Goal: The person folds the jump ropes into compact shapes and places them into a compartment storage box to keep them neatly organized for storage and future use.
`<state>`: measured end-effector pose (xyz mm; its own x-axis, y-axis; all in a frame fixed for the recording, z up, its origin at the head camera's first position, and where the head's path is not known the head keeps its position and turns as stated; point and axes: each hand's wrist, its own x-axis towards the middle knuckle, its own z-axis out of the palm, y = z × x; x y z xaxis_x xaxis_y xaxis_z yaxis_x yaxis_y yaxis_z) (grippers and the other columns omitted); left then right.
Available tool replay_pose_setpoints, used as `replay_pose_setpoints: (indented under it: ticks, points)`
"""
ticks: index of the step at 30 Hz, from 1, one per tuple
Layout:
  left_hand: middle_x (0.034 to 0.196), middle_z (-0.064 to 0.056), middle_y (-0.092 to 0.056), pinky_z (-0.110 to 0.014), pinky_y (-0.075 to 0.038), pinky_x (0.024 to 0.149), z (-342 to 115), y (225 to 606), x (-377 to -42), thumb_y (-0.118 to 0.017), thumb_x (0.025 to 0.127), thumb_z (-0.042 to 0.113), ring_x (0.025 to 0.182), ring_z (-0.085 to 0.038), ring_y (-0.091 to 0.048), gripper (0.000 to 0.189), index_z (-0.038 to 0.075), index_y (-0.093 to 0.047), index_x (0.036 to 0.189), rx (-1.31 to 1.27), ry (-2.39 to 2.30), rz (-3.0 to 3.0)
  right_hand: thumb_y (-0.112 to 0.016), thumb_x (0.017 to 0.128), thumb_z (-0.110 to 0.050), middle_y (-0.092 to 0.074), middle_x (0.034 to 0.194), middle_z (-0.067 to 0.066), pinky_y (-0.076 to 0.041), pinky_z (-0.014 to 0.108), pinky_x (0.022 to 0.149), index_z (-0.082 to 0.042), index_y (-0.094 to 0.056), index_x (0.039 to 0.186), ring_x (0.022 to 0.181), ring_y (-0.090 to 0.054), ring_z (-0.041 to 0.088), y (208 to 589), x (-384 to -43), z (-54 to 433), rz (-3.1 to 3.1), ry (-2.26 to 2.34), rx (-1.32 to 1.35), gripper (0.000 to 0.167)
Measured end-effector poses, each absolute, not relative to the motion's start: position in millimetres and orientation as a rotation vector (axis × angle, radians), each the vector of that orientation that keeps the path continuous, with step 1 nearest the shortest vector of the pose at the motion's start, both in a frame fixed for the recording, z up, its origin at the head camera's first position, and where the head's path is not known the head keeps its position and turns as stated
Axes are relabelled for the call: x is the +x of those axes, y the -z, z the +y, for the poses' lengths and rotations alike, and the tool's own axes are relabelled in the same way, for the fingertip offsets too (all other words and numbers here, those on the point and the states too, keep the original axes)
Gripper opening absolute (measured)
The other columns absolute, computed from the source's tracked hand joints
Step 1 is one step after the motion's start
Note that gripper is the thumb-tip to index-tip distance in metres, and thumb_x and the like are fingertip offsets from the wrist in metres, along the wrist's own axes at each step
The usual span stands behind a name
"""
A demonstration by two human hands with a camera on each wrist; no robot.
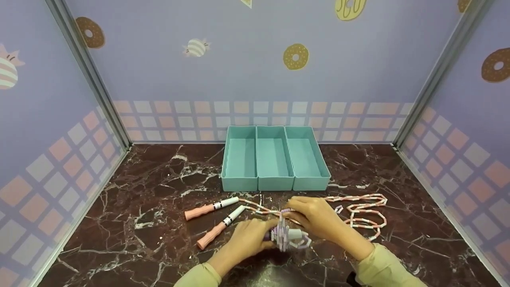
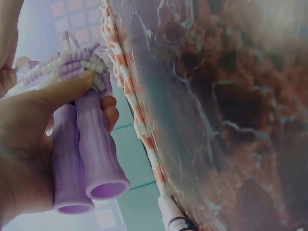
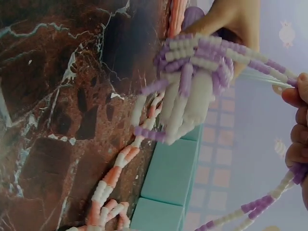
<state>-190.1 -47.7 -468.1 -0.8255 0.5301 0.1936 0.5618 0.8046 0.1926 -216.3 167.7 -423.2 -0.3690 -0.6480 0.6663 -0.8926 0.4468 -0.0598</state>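
Observation:
My left hand [image 1: 246, 240] grips the two purple handles [image 2: 98, 147] of a purple-and-white beaded jump rope [image 1: 282, 235], its thumb lying over the rope. Several turns of beaded cord are wound around the handles, and a loop hangs past their white ends [image 3: 198, 103]. My right hand [image 1: 318, 218] holds a length of the same cord, pulled out from the wound bundle, with fingers curled around it in the right wrist view. Behind the hands lies a coral-and-white jump rope [image 1: 368, 226], its two coral handles [image 1: 215, 234] pointing left.
A teal bin with three compartments [image 1: 275, 184] stands at the back of the dark marbled table [image 1: 159, 243]. Patterned panels [image 1: 247, 79] enclose the back and both sides. Coral cord lies in loops to the right and runs behind the hands.

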Motion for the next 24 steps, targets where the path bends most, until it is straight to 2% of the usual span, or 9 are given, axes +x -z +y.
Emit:
replay_pose_setpoints:
  ticks: [4, 10, 12, 19, 24]
  points:
    - [0.091, 0.0, -0.076, -0.031, -0.051, 0.054, -49.1, 467.8, -185.0, -0.08, 0.077, 0.044, 0.076, -0.02, -0.071, 0.047, 0.028, -0.065, 0.119, -0.956, 0.384, -2.86, -0.068, 0.092, -0.02, -0.059, 0.072, -0.008, -0.044, 0.017, 0.057, -0.018, -0.06, 0.084, 0.061, -0.047, 0.001, 427.2, -219.1, 169.4, -2.252, -0.633, 1.219, 0.011]
    - [0.079, 0.005, -0.072, -0.025, -0.046, 0.05, -52.1, 466.9, -180.1, -0.077, 0.079, 0.046, 0.065, -0.014, -0.066, 0.032, 0.025, -0.062, 0.099, -1.088, 0.456, -2.779, -0.065, 0.094, -0.026, -0.04, 0.064, -0.008, -0.033, 0.015, 0.056, -0.018, -0.049, 0.074, 0.06, -0.033, -0.001, 434.6, -225.9, 171.8, -2.42, -0.807, 1.121, 0.027]
    - [0.076, 0.006, -0.071, -0.023, -0.045, 0.051, -53.2, 466.6, -179.7, -0.078, 0.079, 0.043, 0.063, -0.012, -0.063, 0.031, 0.025, -0.061, 0.097, -1.118, 0.463, -2.738, -0.064, 0.094, -0.026, -0.036, 0.063, -0.008, -0.03, 0.015, 0.056, -0.017, -0.047, 0.072, 0.06, -0.031, -0.002, 438.3, -227.7, 173.0, -2.458, -0.91, 1.105, 0.029]
    - [0.08, 0.008, -0.073, -0.017, -0.043, 0.059, -58.7, 468.0, -179.3, -0.079, 0.078, 0.04, 0.058, -0.005, -0.049, 0.04, 0.024, -0.065, 0.112, -1.188, 0.569, -2.604, -0.063, 0.096, -0.028, -0.041, 0.063, -0.013, -0.03, 0.013, 0.054, -0.014, -0.058, 0.073, 0.056, -0.034, -0.004, 447.2, -230.7, 175.2, -2.576, -1.254, 1.067, 0.028]
    - [0.083, 0.002, -0.074, -0.013, -0.04, 0.058, -61.1, 467.6, -179.9, -0.08, 0.078, 0.033, 0.061, -0.002, -0.049, 0.05, 0.021, -0.064, 0.124, -1.115, 0.812, -2.57, -0.06, 0.098, -0.029, -0.046, 0.066, -0.01, -0.034, 0.014, 0.055, -0.01, -0.063, 0.078, 0.058, -0.039, -0.003, 449.2, -232.6, 176.0, -2.648, -1.409, 0.997, 0.028]
